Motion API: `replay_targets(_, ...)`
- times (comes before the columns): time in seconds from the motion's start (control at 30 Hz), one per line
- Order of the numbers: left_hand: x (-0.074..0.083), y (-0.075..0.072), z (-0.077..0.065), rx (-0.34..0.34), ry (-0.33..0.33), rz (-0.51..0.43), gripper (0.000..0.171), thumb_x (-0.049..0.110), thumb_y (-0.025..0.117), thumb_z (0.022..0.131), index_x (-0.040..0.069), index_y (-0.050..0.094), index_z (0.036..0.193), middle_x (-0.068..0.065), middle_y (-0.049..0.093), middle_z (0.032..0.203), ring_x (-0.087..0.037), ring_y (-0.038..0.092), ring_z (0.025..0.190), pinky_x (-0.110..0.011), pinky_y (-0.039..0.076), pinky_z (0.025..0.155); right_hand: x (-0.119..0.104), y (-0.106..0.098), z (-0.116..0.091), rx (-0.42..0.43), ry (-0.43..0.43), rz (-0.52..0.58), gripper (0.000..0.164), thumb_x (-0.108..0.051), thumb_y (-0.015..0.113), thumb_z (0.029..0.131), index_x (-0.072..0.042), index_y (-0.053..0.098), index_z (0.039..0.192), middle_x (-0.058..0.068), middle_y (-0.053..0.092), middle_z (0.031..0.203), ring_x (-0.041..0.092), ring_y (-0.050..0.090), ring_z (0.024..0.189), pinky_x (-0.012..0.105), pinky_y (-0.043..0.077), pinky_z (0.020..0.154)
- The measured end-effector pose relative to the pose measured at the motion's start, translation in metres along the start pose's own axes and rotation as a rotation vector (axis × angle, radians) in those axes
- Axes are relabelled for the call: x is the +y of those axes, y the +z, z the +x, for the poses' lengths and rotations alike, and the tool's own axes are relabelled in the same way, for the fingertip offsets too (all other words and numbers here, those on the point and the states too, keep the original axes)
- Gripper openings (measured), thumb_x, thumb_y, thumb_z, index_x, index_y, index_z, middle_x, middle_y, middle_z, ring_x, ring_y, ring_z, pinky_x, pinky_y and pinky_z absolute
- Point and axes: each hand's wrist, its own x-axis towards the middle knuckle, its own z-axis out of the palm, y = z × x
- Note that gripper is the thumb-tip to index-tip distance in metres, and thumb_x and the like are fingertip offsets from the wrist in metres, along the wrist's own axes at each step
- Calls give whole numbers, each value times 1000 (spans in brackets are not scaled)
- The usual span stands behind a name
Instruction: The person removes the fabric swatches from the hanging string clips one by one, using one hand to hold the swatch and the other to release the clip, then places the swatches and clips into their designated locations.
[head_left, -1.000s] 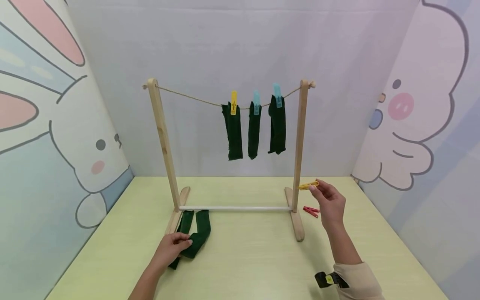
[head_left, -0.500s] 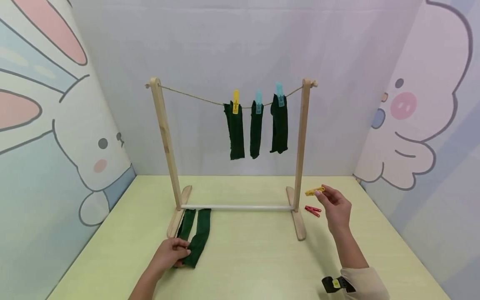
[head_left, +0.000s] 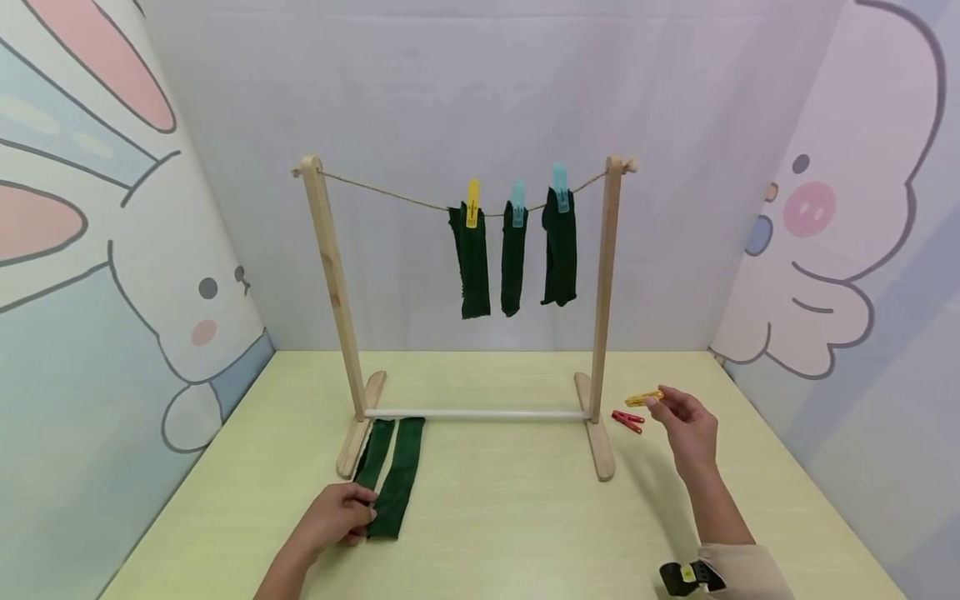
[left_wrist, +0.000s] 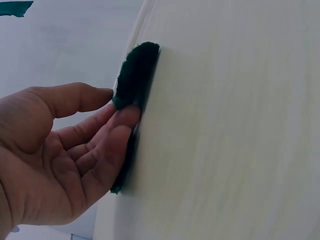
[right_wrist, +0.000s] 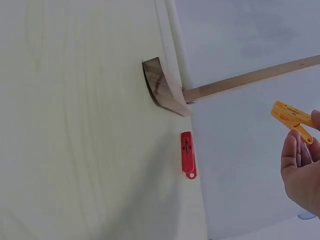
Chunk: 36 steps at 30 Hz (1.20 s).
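Two dark green cloth strips lie side by side on the table at the left. My left hand (head_left: pixel 337 517) is at the near end of the right cloth strip (head_left: pixel 398 483), pinching its left edge between thumb and fingers. The other cloth strip (head_left: pixel 375 454) is partly covered by this hand. In the left wrist view the pinched cloth (left_wrist: pixel 137 70) appears nearly edge-on beside the fingertips. Over on the right, my right hand (head_left: pixel 688 429) pinches a yellow clothespin (head_left: pixel 641 400) by its handle end, raised above the table. A red clothespin (head_left: pixel 627 421) lies just beyond it.
A wooden stand with two posts (head_left: pixel 606 292) and a white crossbar (head_left: pixel 476 414) carries a sagging cord (head_left: pixel 390 194). Three green cloth pieces (head_left: pixel 474 271) hang there, clipped by one yellow and two blue clothespins (head_left: pixel 560 187). Patterned walls enclose the table.
The right cloth strip was bent at its near end and now lies straight. My left hand shifted slightly nearer. My right hand moved right and down with the yellow clothespin, away from the post.
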Motion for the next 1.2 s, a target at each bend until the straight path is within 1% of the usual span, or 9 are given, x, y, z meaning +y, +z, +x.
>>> replay_targets(0.13,3,-4,-2,-6,9,53,26,4,62,83,-12,59,104,-8,65,79,-21,60,65,-36,49,55,7,-10,3,-29,17,-106,39,-10,72,82,6,56,114,-7,61,81,4,60,72,15,49,67)
replay_targets(0.23,5,-6,-3,9,13,78,27,4,63,83,-12,59,104,-8,64,78,-21,59,65,-37,48,54,12,-17,7,-46,20,-112,40,-5,71,82,10,52,114,-8,62,81,3,60,73,15,49,67)
replay_targets(0.37,9,-7,-4,35,10,88,27,4,63,83,-12,58,104,-7,62,74,-20,56,64,-36,46,52,19,-27,13,-60,18,-88,34,3,70,80,11,52,108,-8,64,80,1,61,73,15,49,66)
replay_targets(0.57,14,-4,-2,45,3,98,28,6,64,84,-12,58,105,-6,62,75,-20,57,66,-35,45,54,28,-42,18,-89,32,-150,32,4,69,80,9,51,106,-12,63,80,-2,59,75,14,48,67)
replay_targets(0.77,13,-2,0,34,8,68,29,4,63,84,-13,56,107,-7,61,75,-21,56,65,-35,44,56,37,-55,23,-153,51,-191,34,2,69,81,11,50,108,-12,63,80,-1,59,75,16,49,67)
replay_targets(0.83,13,-2,1,26,22,60,30,5,63,85,-14,55,108,-8,61,74,-22,55,64,-35,44,55,40,-60,24,-177,66,-198,34,3,68,82,12,49,109,-10,63,80,1,60,75,17,49,67)
replay_targets(0.97,14,0,4,17,49,55,31,5,63,86,-14,54,109,-8,59,72,-22,53,64,-35,44,55,46,-68,27,-228,76,-266,34,4,64,84,14,47,112,-8,62,81,2,60,74,21,50,68)
replay_targets(1.07,17,1,7,6,68,37,32,5,62,87,-14,53,110,-8,58,71,-21,52,63,-34,44,55,49,-73,28,-246,91,-309,35,3,61,86,15,45,115,-8,61,82,1,59,73,21,50,69)
replay_targets(1.2,19,3,12,0,93,28,33,7,62,88,-15,53,112,-6,57,72,-21,51,64,-34,45,56,54,-77,31,-255,138,-306,36,1,61,87,15,45,117,-4,62,82,2,60,74,23,51,69)
